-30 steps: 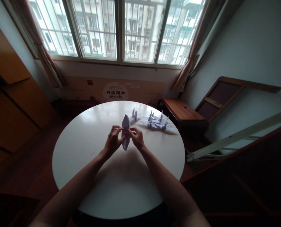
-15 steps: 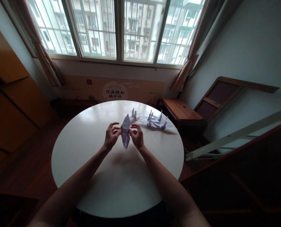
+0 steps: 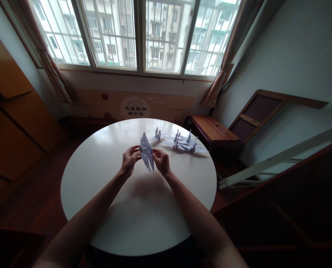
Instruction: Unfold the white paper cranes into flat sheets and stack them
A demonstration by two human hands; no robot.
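A folded, pale lilac paper piece is held upright above the round white table, pointed at its top and split into two points at the bottom. My left hand grips its left edge between thumb and fingers. On the opposite edge, my right hand pinches the paper with its fingers curled. Just behind, a folded paper crane stands on the table. Several more paper cranes sit close together to the right of it.
Beyond the table's right side is a wooden bench. A pale metal frame leans in from the right. Orange-brown cabinets stand at the left, and a printed cardboard panel lies below the window.
The held paper has turned and shifted slightly left, and its bottom now shows two separate points. My left hand has moved slightly left, and the fingers of my right hand are more tucked in.
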